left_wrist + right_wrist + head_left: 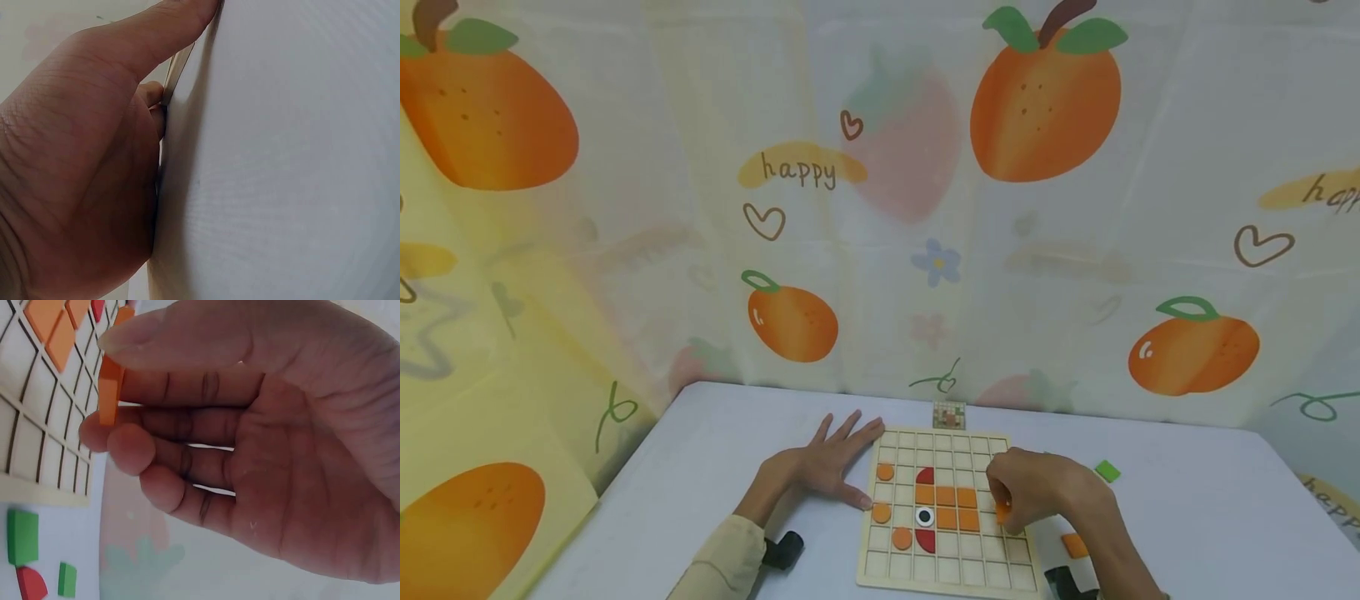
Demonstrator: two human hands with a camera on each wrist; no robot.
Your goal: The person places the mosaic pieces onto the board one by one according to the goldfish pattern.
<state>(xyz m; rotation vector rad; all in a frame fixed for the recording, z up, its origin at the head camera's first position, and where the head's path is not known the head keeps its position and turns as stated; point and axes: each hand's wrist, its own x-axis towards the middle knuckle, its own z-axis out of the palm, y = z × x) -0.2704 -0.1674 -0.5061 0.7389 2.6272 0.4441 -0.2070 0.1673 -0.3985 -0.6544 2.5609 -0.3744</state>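
splayed left hand [827,465], curled right hand [1032,481]

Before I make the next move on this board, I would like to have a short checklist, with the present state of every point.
1. Right hand has a grip on the orange piece: ok, pinched with the thumb.
2. Orange piece lies flat in a cell: not ok, it is in the fingers.
3. Left hand is at the left edge of the board: ok.
4. Bare cells are available beside the orange squares: ok.
5. Loose green piece is off the board: ok, on the table to its right.
6. Layout agrees with the small patterned card: cannot tell, its picture is too small.
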